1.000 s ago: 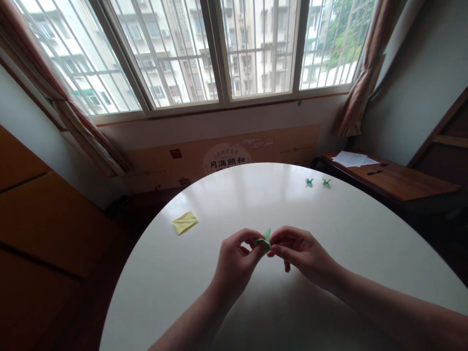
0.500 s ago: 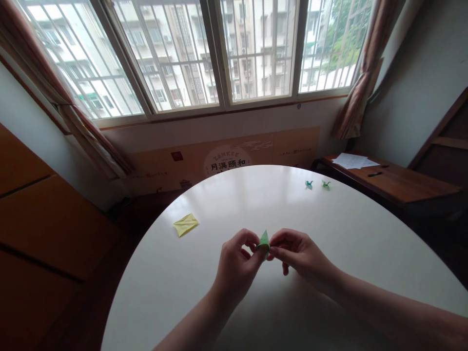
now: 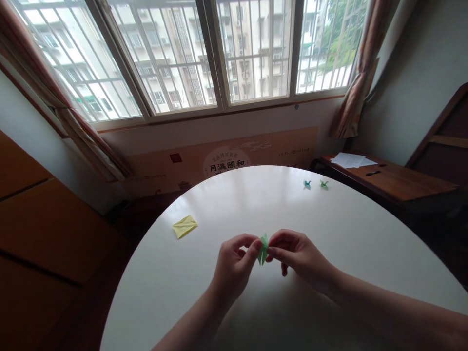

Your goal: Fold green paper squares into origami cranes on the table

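A small green folded origami paper (image 3: 263, 250) is held up above the white round table (image 3: 175, 297), pointed at its top and split into two points below. My left hand (image 3: 237, 261) pinches its left side between thumb and forefinger. From the right, my right hand (image 3: 298, 251) grips the opposite edge with thumb and fingers, its lower fingers curled. Both hands partly cover the paper's edges.
Yellow folded paper (image 3: 185, 226) lies on the table's left. Near the far right edge stand a blue paper crane (image 3: 307, 184) and a green paper crane (image 3: 323, 184). Beyond is a wooden side table (image 3: 402, 180) bearing white sheets (image 3: 353, 160). Barred windows stand behind.
The green paper has turned in my fingers, so its two lower points now show. My left thumb has moved up along it. The view has shifted slightly.
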Action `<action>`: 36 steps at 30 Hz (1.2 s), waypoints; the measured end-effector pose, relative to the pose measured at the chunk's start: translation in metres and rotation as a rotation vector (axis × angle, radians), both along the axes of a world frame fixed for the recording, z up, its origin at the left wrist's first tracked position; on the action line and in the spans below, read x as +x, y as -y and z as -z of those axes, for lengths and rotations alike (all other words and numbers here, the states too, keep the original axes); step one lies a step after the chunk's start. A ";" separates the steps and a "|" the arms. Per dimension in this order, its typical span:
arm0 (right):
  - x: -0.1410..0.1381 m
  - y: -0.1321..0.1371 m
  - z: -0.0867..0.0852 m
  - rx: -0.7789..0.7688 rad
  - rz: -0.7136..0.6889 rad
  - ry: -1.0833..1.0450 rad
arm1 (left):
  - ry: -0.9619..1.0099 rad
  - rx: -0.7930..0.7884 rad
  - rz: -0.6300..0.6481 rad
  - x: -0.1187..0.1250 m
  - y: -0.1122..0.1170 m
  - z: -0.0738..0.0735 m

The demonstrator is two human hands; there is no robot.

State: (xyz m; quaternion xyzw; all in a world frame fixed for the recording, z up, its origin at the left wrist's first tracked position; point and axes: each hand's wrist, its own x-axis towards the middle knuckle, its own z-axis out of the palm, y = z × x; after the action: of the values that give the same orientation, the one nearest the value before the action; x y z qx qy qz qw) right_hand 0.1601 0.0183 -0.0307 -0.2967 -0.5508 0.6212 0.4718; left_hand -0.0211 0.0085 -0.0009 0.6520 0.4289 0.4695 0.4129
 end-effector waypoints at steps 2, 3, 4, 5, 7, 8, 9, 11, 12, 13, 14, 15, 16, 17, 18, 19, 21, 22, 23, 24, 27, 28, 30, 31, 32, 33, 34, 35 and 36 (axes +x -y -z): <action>0.001 0.001 -0.002 -0.027 0.009 -0.001 | 0.063 -0.019 0.034 -0.002 -0.003 0.001; 0.001 0.001 -0.003 -0.040 0.014 -0.001 | 0.091 -0.032 0.046 -0.002 -0.004 0.002; 0.001 0.001 -0.004 -0.054 0.018 0.000 | 0.111 -0.044 0.056 -0.003 -0.005 0.003; 0.002 0.001 -0.005 -0.068 0.022 0.000 | 0.120 -0.055 0.063 -0.003 -0.005 0.003; 0.002 0.000 -0.006 -0.091 0.022 -0.003 | 0.117 -0.071 0.073 -0.004 -0.006 0.005; 0.002 0.000 -0.006 -0.099 0.020 -0.008 | 0.111 -0.075 0.076 -0.004 -0.005 0.005; 0.002 -0.001 -0.005 -0.105 0.016 -0.013 | 0.107 -0.079 0.078 -0.004 -0.005 0.005; 0.002 -0.001 -0.004 -0.114 0.005 -0.023 | 0.108 -0.086 0.079 -0.004 -0.005 0.005; 0.001 -0.002 -0.004 -0.119 -0.001 -0.026 | 0.114 -0.094 0.079 -0.004 -0.005 0.005; 0.001 -0.001 -0.004 -0.124 -0.005 -0.028 | 0.124 -0.104 0.077 -0.003 -0.005 0.005; 0.000 -0.001 -0.004 -0.126 -0.009 -0.029 | 0.136 -0.115 0.076 -0.003 -0.005 0.004; 0.000 0.000 -0.004 -0.125 -0.015 -0.029 | 0.148 -0.128 0.076 -0.003 -0.005 0.004; 0.000 0.000 -0.005 -0.123 -0.018 -0.029 | 0.160 -0.139 0.074 -0.003 -0.005 0.004; -0.001 0.001 -0.005 -0.119 -0.017 -0.029 | 0.172 -0.150 0.073 -0.002 -0.006 0.004; -0.001 0.002 -0.006 -0.116 -0.015 -0.031 | 0.183 -0.157 0.073 -0.002 -0.006 0.005; -0.001 0.002 -0.006 -0.115 -0.013 -0.033 | 0.195 -0.162 0.070 -0.002 -0.006 0.005; -0.001 0.002 -0.006 -0.111 -0.007 -0.041 | 0.207 -0.166 0.066 -0.001 -0.006 0.006; -0.001 0.002 -0.005 -0.107 -0.006 -0.046 | 0.207 -0.164 0.061 -0.001 -0.005 0.006; -0.002 0.002 -0.005 -0.103 -0.010 -0.049 | 0.205 -0.159 0.055 -0.001 -0.005 0.006; -0.002 0.001 -0.004 -0.099 -0.016 -0.052 | 0.200 -0.151 0.049 0.000 -0.005 0.006; -0.001 0.001 -0.003 -0.088 -0.028 -0.064 | 0.176 -0.109 0.033 0.001 -0.003 0.004; -0.001 0.001 -0.003 -0.081 -0.026 -0.067 | 0.160 -0.087 0.030 0.001 -0.003 0.004; 0.000 0.001 -0.002 -0.062 -0.022 -0.072 | 0.111 -0.031 0.022 0.001 -0.001 0.003; 0.001 0.001 -0.001 -0.050 -0.025 -0.075 | 0.077 0.007 0.018 0.001 -0.001 0.002; 0.002 0.001 -0.001 -0.038 -0.033 -0.078 | 0.041 0.050 0.016 0.001 0.000 0.001; 0.002 0.002 0.000 -0.025 -0.042 -0.080 | 0.003 0.099 0.014 0.000 0.001 0.000; 0.003 0.002 0.000 -0.013 -0.050 -0.081 | -0.033 0.148 0.015 0.000 0.002 0.000; 0.003 0.003 0.000 -0.002 -0.052 -0.080 | -0.065 0.193 0.021 0.000 0.002 -0.001; 0.003 0.004 0.000 0.008 -0.049 -0.078 | -0.090 0.231 0.032 0.000 0.003 -0.002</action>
State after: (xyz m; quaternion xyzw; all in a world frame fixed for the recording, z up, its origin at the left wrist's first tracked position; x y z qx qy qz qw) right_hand 0.1630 0.0146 -0.0304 -0.2568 -0.5417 0.6415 0.4786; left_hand -0.0212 0.0054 0.0012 0.7225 0.3795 0.4794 0.3228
